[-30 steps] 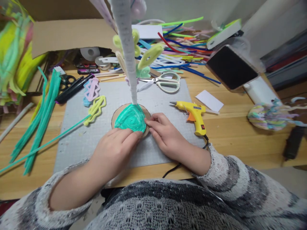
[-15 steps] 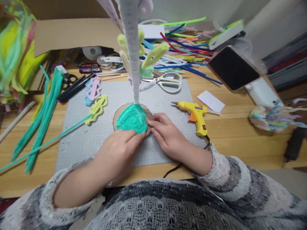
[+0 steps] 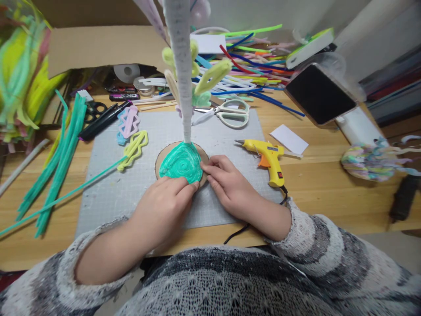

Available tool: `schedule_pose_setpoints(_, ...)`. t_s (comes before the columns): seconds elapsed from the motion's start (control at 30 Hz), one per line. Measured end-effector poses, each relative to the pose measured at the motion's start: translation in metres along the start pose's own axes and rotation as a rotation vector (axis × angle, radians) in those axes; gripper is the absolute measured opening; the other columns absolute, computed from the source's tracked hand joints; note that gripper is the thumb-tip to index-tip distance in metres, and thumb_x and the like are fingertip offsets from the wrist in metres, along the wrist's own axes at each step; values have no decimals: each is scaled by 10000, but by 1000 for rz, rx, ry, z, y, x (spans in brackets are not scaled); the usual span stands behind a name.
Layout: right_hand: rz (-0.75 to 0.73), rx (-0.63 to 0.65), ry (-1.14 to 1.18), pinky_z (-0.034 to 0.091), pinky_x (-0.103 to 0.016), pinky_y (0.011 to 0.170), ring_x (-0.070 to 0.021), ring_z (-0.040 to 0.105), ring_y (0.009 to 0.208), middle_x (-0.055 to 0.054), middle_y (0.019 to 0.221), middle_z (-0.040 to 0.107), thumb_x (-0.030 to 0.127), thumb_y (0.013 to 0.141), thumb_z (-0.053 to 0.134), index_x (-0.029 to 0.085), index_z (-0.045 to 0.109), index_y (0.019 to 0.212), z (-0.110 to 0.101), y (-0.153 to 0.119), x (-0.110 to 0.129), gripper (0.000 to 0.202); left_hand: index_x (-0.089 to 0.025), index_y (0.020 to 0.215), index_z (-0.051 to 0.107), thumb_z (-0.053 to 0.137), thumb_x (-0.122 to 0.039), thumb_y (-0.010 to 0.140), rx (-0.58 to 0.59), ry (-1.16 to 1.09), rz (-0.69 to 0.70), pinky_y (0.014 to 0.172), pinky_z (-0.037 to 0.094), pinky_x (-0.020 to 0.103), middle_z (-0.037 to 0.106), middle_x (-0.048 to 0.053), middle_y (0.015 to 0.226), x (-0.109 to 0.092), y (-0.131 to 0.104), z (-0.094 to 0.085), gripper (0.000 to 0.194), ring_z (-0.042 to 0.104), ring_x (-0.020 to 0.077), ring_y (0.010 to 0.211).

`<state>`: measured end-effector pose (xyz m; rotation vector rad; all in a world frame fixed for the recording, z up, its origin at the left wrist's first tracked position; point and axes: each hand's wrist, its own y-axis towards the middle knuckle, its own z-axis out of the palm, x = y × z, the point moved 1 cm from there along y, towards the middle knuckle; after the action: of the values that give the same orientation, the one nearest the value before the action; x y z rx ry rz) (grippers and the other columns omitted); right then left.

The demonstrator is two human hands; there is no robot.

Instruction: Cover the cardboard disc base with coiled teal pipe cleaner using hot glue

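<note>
Pressing a coil of teal pipe cleaner point(image 3: 181, 163) onto a round cardboard disc point(image 3: 204, 157) at the middle of a grey cutting mat point(image 3: 108, 197), a person works on the near edge of the spiral. The step in hand looks like fixing the coil to its base; the next move would call for firm, even pressure along the rim while the white stem point(image 3: 182, 70) rising from the far side stays upright. The left hand point(image 3: 164, 210) lies flat, fingers together and pushing down on the near rim, gripping nothing. The right hand point(image 3: 228, 184) curls in from the right, fingertips pinching the coil's edge against the disc. A yellow glue gun point(image 3: 268, 156) rests just to the right on the table point(image 3: 329, 193).
</note>
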<state>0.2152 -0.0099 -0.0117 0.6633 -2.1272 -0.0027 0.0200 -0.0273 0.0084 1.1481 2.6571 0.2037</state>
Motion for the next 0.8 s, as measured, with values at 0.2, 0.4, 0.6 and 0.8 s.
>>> schedule_pose_setpoints(0.2, -1, 4, 5, 484, -426, 972, -214, 545, 1075, -125, 1144, 510, 193, 972, 380, 166, 561, 1215, 0, 0, 0, 304, -125, 978, 647, 501, -141, 941, 10, 6, 13, 614, 396, 341, 591, 38, 747, 0, 1, 1, 152, 525, 199, 667)
schedule_pose_setpoints(0.4, -1, -4, 27, 481, -447, 968, -222, 544, 1081, -123, 1158, 513, 187, 968, 378, 184, 553, 1231, 1, 0, -2, 316, -127, 930, 658, 460, -155, 935, 55, -18, -11, 593, 394, 354, 586, 52, 734, -2, 4, -2, 200, 536, 217, 655)
schedule_pose_setpoints(0.6, 32, -87, 106, 508, -413, 887, -189, 584, 970, -83, 1080, 572, 148, 937, 399, 212, 561, 1178, -2, -3, -5, 297, -110, 957, 667, 450, -148, 901, 64, -49, -11, 607, 413, 364, 583, 66, 743, -2, 5, -2, 228, 550, 228, 687)
schedule_pose_setpoints(0.8, 129, -217, 112, 477, -426, 848, -201, 607, 946, -54, 1019, 655, 73, 855, 402, 243, 477, 1069, -5, -9, 1, 283, -114, 944, 676, 444, -153, 899, 35, -90, -21, 593, 412, 344, 588, 67, 736, 0, 6, -2, 240, 534, 209, 669)
